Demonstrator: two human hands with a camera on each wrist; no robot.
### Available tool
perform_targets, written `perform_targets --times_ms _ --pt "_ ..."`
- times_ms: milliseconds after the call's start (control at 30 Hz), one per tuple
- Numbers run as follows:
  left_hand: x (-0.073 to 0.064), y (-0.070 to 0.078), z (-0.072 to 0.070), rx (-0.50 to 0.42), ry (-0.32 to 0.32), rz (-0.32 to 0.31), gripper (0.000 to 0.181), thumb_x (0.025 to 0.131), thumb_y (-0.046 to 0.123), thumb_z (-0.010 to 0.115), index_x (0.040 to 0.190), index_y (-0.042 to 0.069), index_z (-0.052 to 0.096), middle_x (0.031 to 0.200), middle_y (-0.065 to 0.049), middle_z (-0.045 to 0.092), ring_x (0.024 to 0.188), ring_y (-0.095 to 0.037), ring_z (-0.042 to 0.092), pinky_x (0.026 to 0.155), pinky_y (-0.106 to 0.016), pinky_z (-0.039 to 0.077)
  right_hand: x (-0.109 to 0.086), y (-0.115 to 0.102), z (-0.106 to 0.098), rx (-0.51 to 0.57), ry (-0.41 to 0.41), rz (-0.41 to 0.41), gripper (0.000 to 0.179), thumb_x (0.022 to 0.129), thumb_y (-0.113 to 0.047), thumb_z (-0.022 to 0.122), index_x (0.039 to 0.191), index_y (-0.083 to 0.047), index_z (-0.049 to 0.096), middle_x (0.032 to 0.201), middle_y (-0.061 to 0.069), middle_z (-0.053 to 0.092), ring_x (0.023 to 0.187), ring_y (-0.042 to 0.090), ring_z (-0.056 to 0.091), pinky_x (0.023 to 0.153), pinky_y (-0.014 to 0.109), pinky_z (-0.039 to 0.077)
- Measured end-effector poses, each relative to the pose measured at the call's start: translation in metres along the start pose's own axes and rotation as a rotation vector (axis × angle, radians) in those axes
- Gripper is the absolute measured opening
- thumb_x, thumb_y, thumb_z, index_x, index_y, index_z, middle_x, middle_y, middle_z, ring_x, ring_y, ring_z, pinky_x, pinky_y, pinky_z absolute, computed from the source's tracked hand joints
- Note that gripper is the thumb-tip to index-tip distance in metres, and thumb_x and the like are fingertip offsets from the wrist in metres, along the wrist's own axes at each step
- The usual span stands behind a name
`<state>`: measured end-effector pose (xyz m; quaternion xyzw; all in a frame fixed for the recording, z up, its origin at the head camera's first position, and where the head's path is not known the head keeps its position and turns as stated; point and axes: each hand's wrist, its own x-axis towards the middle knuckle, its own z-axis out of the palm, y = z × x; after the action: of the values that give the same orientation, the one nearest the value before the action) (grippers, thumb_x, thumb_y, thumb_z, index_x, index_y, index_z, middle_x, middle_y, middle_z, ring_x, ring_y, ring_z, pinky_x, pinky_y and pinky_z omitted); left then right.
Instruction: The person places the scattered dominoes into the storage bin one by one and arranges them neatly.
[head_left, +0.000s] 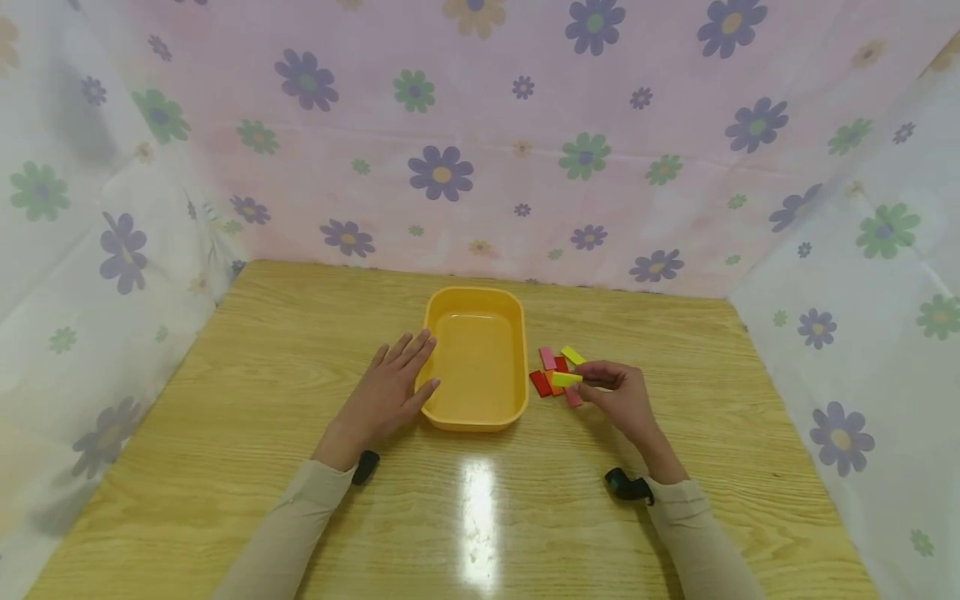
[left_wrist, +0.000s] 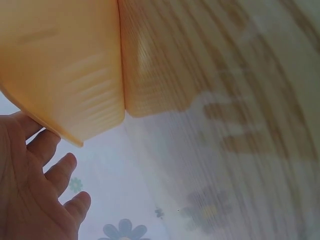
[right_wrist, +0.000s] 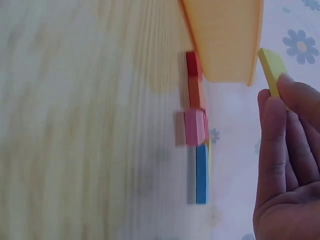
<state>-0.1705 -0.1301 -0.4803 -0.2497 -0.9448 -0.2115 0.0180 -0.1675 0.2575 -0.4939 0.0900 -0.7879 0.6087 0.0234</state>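
Note:
A small flat yellow block is pinched between the thumb and fingers of my right hand, raised above the table in the right wrist view. Below it lies a loose group of similar blocks: a red block, an orange block, a pink block and another yellow block among them. A blue block shows only in the right wrist view. My left hand rests on the left rim of an orange-yellow plastic tub, fingers extended. Nothing lies in the tub.
The wooden table carries the tub at its middle, with the blocks just to its right. Flower-patterned cloth closes off the back and both sides. A black wrist device sits at the right cuff, another at the left.

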Motion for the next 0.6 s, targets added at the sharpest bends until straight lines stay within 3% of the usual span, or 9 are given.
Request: perform_targets --times_ms 200,400,600 --pt "0.000 0.001 -0.001 -0.003 -0.003 0.002 0.067 0.107 0.043 0.047 0.162 0.008 0.027 0.169 -0.007 0.021 0.155 -0.035 0.020 0.124 -0.061 0.013 0.000 -0.003 0.010 0.133 0.058 0.074 0.031 0.087 0.002 0.077 0.113 0.016 0.067 0.095 -0.008 0.076 0.086 0.007 0.073 0.068 0.028 0.062" --pt "0.000 0.000 0.000 0.002 -0.006 0.001 0.068 0.108 0.044 0.046 0.162 0.010 0.026 0.170 -0.006 0.019 0.156 -0.034 0.019 0.124 -0.060 0.013 0.003 -0.006 0.023 0.206 0.123 0.124 0.035 0.088 0.003 0.077 0.115 0.019 0.063 0.090 -0.009 0.076 0.078 0.006 0.074 0.065 0.027 0.062" --pt "0.000 -0.002 0.001 0.001 0.007 0.006 0.067 0.107 0.043 0.047 0.162 0.009 0.027 0.169 -0.006 0.020 0.155 -0.035 0.022 0.124 -0.060 0.014 0.004 -0.007 0.033 0.223 0.135 0.161 0.036 0.089 0.000 0.077 0.119 0.016 0.064 0.090 -0.011 0.077 0.076 0.007 0.074 0.060 0.024 0.060"
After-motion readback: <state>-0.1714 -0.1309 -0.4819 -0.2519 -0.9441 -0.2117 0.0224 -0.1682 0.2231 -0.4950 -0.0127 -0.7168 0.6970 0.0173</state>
